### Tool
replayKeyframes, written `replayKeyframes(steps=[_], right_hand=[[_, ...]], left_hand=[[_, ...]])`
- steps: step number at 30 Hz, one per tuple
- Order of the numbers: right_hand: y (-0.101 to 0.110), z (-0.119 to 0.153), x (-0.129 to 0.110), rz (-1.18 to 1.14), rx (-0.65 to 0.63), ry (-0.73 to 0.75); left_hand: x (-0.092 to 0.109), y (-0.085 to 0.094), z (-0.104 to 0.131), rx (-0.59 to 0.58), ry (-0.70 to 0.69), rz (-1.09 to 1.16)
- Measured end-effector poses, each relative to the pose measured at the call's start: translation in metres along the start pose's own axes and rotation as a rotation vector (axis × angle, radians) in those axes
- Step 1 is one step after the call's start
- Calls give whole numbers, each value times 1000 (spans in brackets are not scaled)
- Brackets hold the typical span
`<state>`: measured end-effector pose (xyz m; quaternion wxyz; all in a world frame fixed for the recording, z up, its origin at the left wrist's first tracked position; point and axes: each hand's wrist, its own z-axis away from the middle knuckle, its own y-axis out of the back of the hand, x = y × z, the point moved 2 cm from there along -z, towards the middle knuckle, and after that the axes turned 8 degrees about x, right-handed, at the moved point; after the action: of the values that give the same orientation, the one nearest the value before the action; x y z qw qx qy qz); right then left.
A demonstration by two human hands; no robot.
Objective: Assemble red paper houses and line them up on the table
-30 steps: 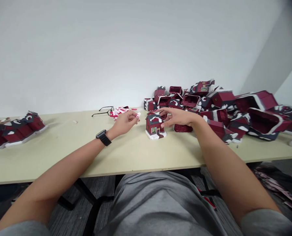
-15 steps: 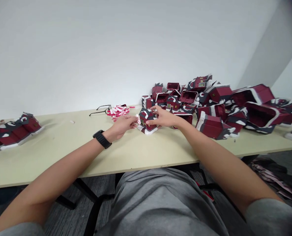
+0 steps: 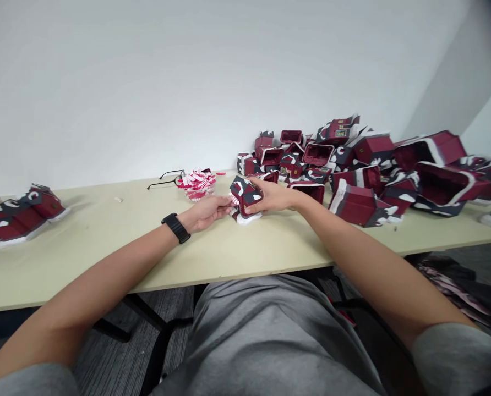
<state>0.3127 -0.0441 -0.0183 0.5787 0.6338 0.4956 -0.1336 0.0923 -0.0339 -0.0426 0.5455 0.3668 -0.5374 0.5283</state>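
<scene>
A small dark-red model house (image 3: 244,193) with a grey, white-patched roof is tilted on the table, its white base low at the front. My right hand (image 3: 274,196) grips it from the right, thumb in front and fingers over the far side, hiding part of it. At the house's left side, my left hand (image 3: 207,212) pinches a small red-and-white striped piece (image 3: 234,200) against the wall. Its exact shape is partly covered by the fingertips.
Striped red-and-white pieces (image 3: 197,183) lie heaped behind my left hand, beside black-framed glasses (image 3: 167,181). A large pile of similar houses (image 3: 359,151) fills the right. More houses (image 3: 20,215) stand at the far left. A white scrap (image 3: 119,199) lies on the table (image 3: 97,242).
The house has gone from nearly upright to leaning left, turned by my right hand. My left hand stays at its left side with the striped piece. The view has shifted slightly.
</scene>
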Motion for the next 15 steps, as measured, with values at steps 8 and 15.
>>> replayKeyframes(steps=[8, 15], right_hand=[[0, -7, 12, -7, -6, 105], [-4, -5, 6, -61, 11, 105]], left_hand=[[0, -1, -1, -46, 27, 10], [-1, -5, -1, -119, 30, -103]])
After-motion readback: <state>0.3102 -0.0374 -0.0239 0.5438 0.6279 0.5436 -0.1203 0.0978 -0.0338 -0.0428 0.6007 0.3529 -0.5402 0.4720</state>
